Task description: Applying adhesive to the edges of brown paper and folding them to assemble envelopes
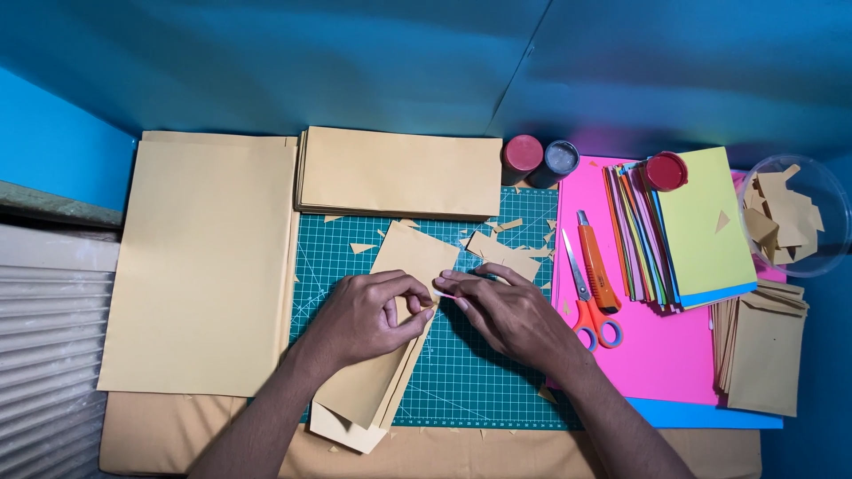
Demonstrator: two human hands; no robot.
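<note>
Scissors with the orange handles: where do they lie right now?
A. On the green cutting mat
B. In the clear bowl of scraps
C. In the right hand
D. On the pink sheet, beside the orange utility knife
D. The scissors lie on the pink sheet just left of the orange utility knife, clear of the right hand.

Cutting mat point(479, 381): teal green, fine pale grid lines. On it, folded paper piece point(390, 337): tan. Left of mat, large sheets point(204, 266): tan. Right of mat, sheet point(661, 355): hot pink; scissors point(590, 306): orange handles, purple inner rings; utility knife point(596, 266): orange; paper stack point(701, 222): multicoloured edges, lime-green top.
</note>
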